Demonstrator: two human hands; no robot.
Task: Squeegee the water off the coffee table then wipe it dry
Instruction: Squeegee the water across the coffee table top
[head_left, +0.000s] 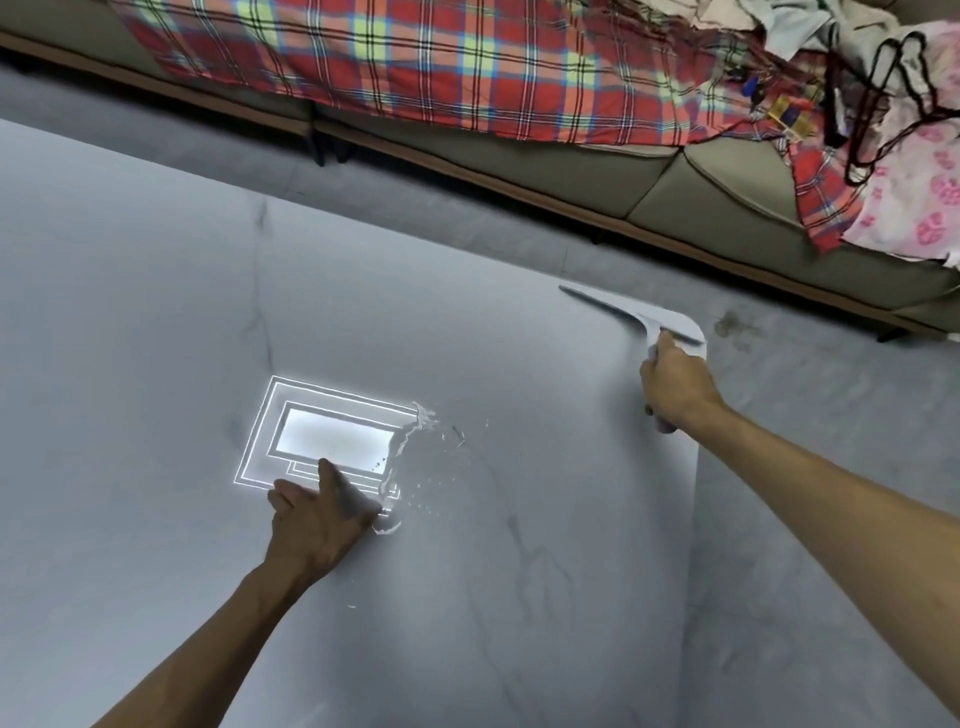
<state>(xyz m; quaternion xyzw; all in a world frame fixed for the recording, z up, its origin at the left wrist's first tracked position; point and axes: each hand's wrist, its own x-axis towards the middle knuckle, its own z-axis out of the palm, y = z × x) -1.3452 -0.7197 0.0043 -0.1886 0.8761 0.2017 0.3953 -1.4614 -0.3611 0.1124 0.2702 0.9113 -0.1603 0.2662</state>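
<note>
Pale grey plastic squeegee (639, 317), long thin blade, at far right corner of glossy grey coffee table (156, 312) | my right hand (675, 387) curled round handle | my left hand (317, 519) flat, fingers spread

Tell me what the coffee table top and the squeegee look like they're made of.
The coffee table: probably polished stone or a stone-look slab; grey with faint dark veins, glossy enough to show a sharp light reflection. The squeegee: likely smooth moulded plastic, pale and matte; its blade edge is too thin to judge.
</note>
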